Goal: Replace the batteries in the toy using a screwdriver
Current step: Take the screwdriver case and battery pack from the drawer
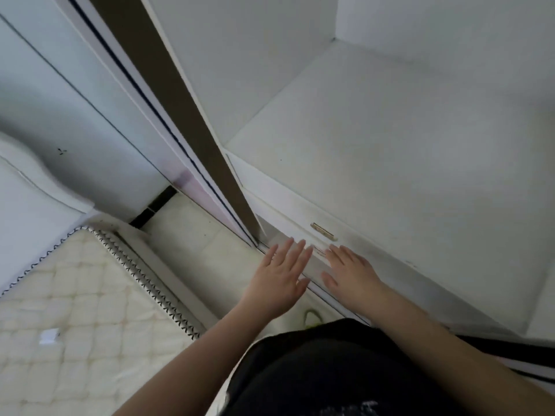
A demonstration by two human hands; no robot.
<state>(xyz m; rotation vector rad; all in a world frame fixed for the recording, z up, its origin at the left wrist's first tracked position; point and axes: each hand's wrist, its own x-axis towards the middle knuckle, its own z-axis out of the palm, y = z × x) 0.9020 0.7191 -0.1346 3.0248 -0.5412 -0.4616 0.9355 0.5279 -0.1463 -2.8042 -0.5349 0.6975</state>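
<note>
Here, both hands reached flat toward a white drawer front, and neither the toy nor the screwdriver showed anywhere in view.

Beyond the fingertips lay the white wardrobe shelf (390, 139), with the quilted mattress (75, 295) well off to the left of them; the drawer front (303, 223) sat just ahead, its brass handle (322, 231) just past the fingertips. The left hand (280, 279) and right hand (350, 271) were spread, fingers straight, holding nothing; contact could not be told.

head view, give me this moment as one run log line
left hand: open, holds nothing | right hand: open, on drawer front | toy, screwdriver, batteries: not in view | mattress: at left
</note>
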